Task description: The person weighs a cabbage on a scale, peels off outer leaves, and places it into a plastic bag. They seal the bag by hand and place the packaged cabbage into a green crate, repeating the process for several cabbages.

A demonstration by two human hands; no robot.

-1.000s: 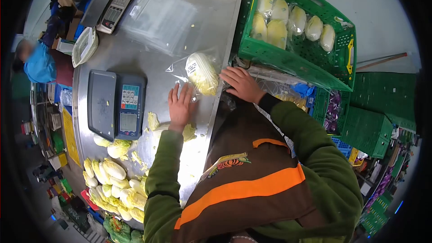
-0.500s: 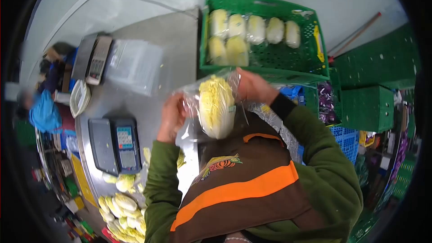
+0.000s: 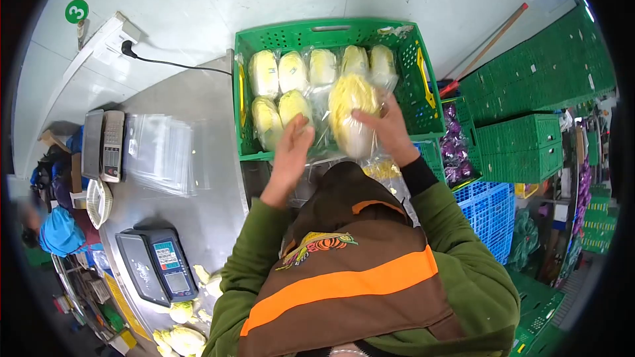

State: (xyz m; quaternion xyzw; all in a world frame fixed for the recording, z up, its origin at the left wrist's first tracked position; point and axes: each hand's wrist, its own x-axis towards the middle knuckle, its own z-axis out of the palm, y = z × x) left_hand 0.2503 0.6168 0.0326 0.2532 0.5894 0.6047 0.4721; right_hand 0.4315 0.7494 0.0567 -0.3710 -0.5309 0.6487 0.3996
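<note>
A wrapped napa cabbage (image 3: 352, 116), yellow on top and white at the base, hangs over the front of the green crate (image 3: 331, 26) in clear plastic. My right hand (image 3: 391, 129) grips it from its right side, thumb across the leaves. Apart from that cabbage, my left hand (image 3: 291, 149) is at the crate's front rim with fingers stretched out, close to a wrapped cabbage (image 3: 293, 106) lying inside. Several more wrapped cabbages (image 3: 323, 66) lie in two rows in the crate.
On the steel table (image 3: 211, 132) are a stack of clear bags (image 3: 159, 152), a scale (image 3: 159, 264), a keypad device (image 3: 112, 145) and loose cabbages (image 3: 180, 342). Green crates (image 3: 519, 149) and a blue crate (image 3: 489, 218) stand right. A person in blue (image 3: 61, 231) is far left.
The wrapped cabbage has moved from in front of my chest to over the crate. My left hand has come off the plastic on its left side. The view has shifted toward the crate.
</note>
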